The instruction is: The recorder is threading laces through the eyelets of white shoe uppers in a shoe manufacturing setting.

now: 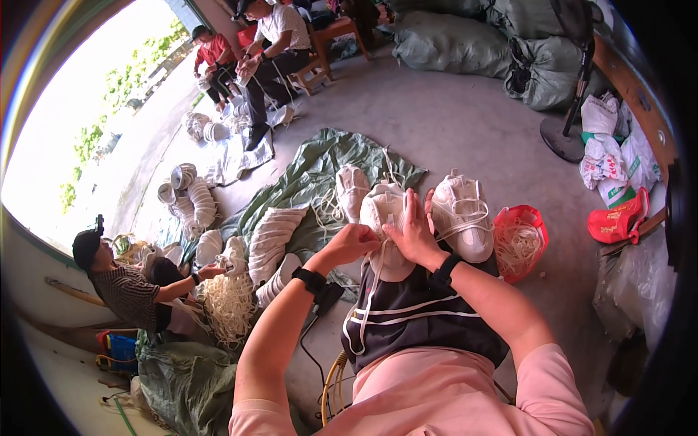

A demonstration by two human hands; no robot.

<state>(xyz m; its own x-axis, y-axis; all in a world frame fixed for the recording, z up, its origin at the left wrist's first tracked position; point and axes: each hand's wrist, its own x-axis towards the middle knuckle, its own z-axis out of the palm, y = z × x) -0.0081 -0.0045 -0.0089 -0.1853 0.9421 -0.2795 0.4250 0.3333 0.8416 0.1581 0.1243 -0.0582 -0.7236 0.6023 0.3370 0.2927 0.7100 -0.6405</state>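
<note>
Dark cloth with white stripes [429, 327], over the lap. One long pale lace [366, 309], trailing at seven o'clock from the shoe.

One white shoe [382, 207], on the lap, toe toward the wearer. Handling, by judgement: light, soft in the upper, firmer at the sole, not fragile; best held round the sides near the sole, leaving the lacing free.

Left hand [352, 243], on the shoe's nine o'clock side: fingertips drawn together at the lacing; whether they grip the lace cannot be told. Right hand [414, 236], on the three o'clock side: fingers extended along the upper, thumb apart.

Second white shoe [467, 229], three o'clock, loosely laced. Red bag [512, 272] of laces, farther out at three. Third shoe [352, 187], eleven o'clock, near. Stacked shoes [273, 243], nine o'clock. Green sheet [331, 149], eleven o'clock, beyond. Seated co-worker [131, 291], nine o'clock, well apart. Bulging sacks [451, 45], one o'clock, far.
</note>
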